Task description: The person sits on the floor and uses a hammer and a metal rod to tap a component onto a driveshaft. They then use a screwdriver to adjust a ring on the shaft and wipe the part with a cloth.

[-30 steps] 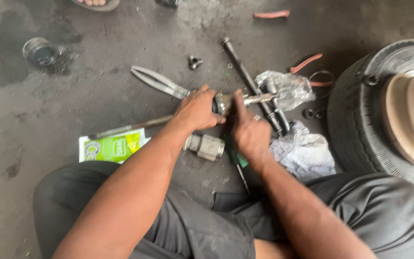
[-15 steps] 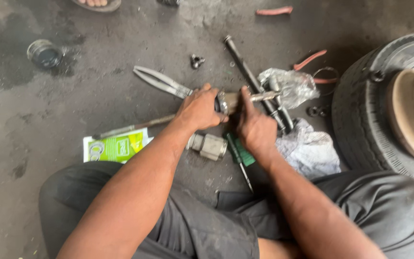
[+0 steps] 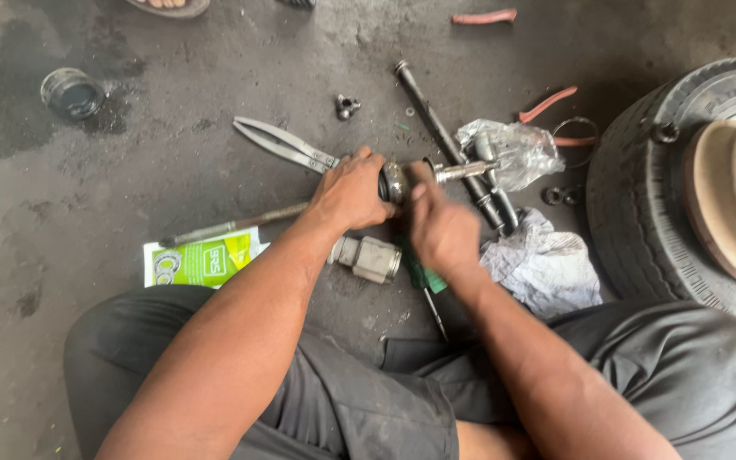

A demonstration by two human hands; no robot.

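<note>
A big black rubber tyre (image 3: 641,204) stands at three o'clock. At centre, a grey steel joint with a stub shaft (image 3: 423,176) sits just above the concrete floor (image 3: 129,170). The left hand (image 3: 351,192) is wrapped around its nine-o'clock end; the right hand (image 3: 443,230), blurred, has fingers curled on its ring from five o'clock. A small tripod bearing (image 3: 347,106) lies at twelve.
</note>
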